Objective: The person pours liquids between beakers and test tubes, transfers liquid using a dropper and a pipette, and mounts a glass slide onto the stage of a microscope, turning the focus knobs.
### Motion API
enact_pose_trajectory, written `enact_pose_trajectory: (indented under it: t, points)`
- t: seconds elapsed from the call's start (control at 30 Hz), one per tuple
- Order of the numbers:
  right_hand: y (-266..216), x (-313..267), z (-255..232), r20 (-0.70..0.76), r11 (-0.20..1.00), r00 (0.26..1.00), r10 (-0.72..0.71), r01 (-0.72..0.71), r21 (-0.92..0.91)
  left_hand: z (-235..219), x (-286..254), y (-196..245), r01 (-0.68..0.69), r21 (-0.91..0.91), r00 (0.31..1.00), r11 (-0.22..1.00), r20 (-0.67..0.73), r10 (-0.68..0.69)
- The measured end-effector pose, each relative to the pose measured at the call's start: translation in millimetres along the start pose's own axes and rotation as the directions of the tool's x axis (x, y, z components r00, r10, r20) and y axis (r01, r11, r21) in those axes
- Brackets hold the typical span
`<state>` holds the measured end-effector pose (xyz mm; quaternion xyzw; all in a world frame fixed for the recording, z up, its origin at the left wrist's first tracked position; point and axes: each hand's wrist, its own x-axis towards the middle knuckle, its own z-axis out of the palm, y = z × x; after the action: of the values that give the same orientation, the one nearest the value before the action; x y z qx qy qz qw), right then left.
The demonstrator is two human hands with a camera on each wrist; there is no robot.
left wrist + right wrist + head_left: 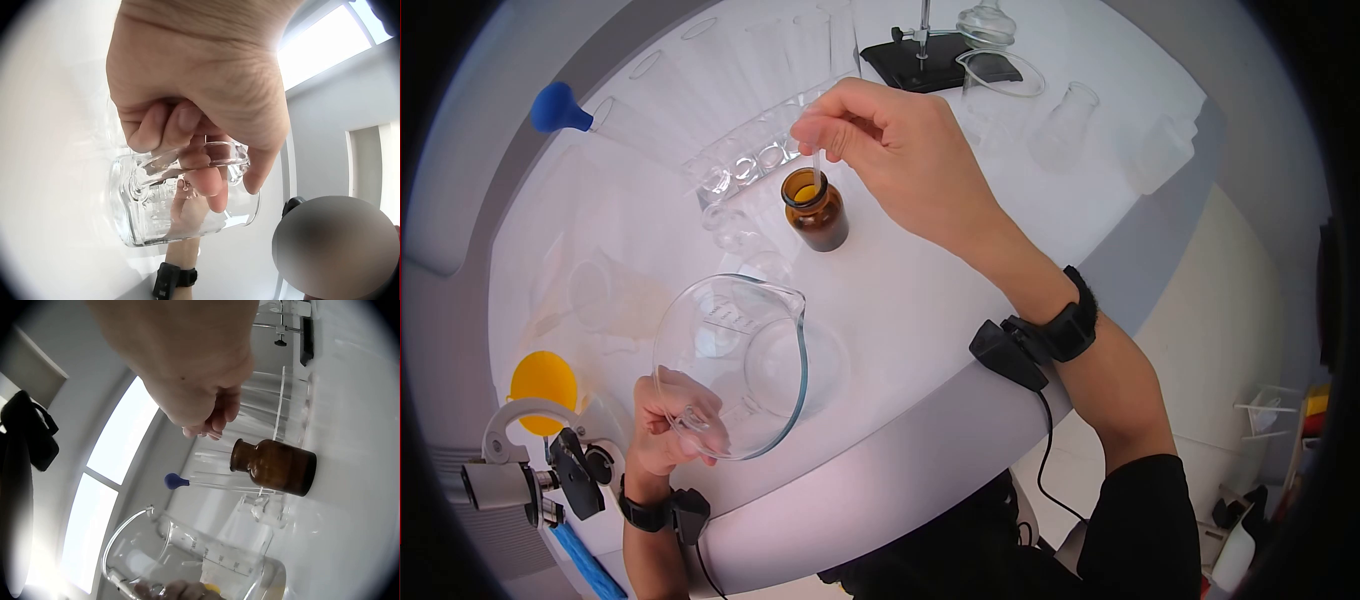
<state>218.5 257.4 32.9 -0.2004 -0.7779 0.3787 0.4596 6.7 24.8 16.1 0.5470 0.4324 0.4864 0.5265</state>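
Observation:
My left hand (675, 420) grips the handle of a large clear glass beaker (740, 310) with a pouring lip. In the left wrist view the fingers (206, 181) curl through that handle, and printed graduations show on the beaker's wall in the right wrist view. Ahead of it stands an amber glass bottle (820, 222), upright and without a stopper. Over its mouth is my right hand (890, 145), thumb and fingertips pinching a thin clear rod (817, 165) that runs down toward the opening. The rod's upper end is hidden by the fingers.
Behind the bottle stands a clear rack (745, 155) of test tubes, with a blue rubber bulb (557, 108) at its left. A black stand base (900, 65), a conical flask (1068, 122) and other glassware line the back right. A yellow disc (543, 382) lies left.

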Motion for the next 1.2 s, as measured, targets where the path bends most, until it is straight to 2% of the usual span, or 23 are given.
enact_pose_trajectory:
  t: [0.2,0.3,0.37,0.7,1.0,1.07,1.2]
  points:
    - [1.5,1.2,2.3,0.001,0.999,0.999,-0.052,0.052,0.015,0.8,0.1,-0.5,-0.008,0.019,1.0,1.0,-0.001,0.008]
    - [-1.4,0.1,3.6,0.038,0.998,0.998,-0.043,0.041,0.049,1.4,0.5,-0.4,-0.011,0.02,1.0,1.0,-0.007,0.012]
    - [-3.9,-0.9,3.5,0.038,0.998,0.999,0.025,-0.027,0.051,1.4,0.5,-0.2,-0.013,0.016,1.0,1.0,-0.004,0.013]
    - [0.0,2.0,-1.5,0.066,1.0,0.998,0.009,-0.011,0.022,1.0,0.1,-0.8,-0.012,0.011,1.0,1.0,-0.006,0.012]
    - [0.2,1.0,-0.6,0.065,0.996,0.997,0.031,-0.036,0.082,1.5,0.7,-0.4,-0.013,0.011,1.0,1.0,-0.008,0.013]
    - [-3.2,0.8,-2.6,0.093,0.986,0.989,0.118,-0.127,0.104,2.0,0.5,-0.1,-0.008,0.006,1.0,1.0,-0.006,0.008]
    - [-2.6,0.1,-1.8,0.066,0.983,0.994,0.086,-0.095,0.158,2.5,0.8,0.0,-0.011,0.004,1.0,1.0,-0.009,0.011]
